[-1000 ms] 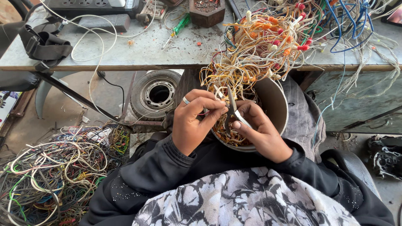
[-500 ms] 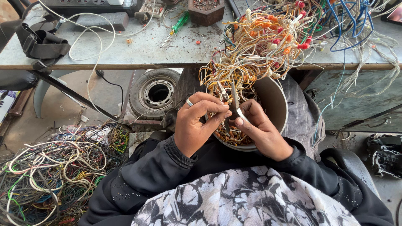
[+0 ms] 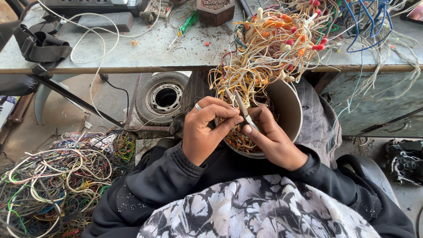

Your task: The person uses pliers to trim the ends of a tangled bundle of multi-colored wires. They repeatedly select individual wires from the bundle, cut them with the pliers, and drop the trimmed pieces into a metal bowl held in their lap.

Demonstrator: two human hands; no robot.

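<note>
My left hand [image 3: 206,130], with a ring on one finger, pinches thin wires from a tangled bundle of orange, white and yellow wires [image 3: 273,48] that hangs off the workbench. My right hand [image 3: 272,139] grips a small metal cutter [image 3: 240,108], its jaws up among those wires. Both hands work over a round grey pot [image 3: 288,110] on my lap, which holds short wire pieces.
The metal workbench [image 3: 145,55] carries a green-handled screwdriver [image 3: 188,23], a hexagonal wooden box [image 3: 216,9], a black strap [image 3: 39,44] and white cable. A small tyre [image 3: 162,98] stands under it. A heap of mixed cables [image 3: 53,185] lies on the floor at left.
Both hands have shifted slightly upward toward the hanging bundle, and the left fingers have closed tighter on the wires. The cutter stays in the right hand.
</note>
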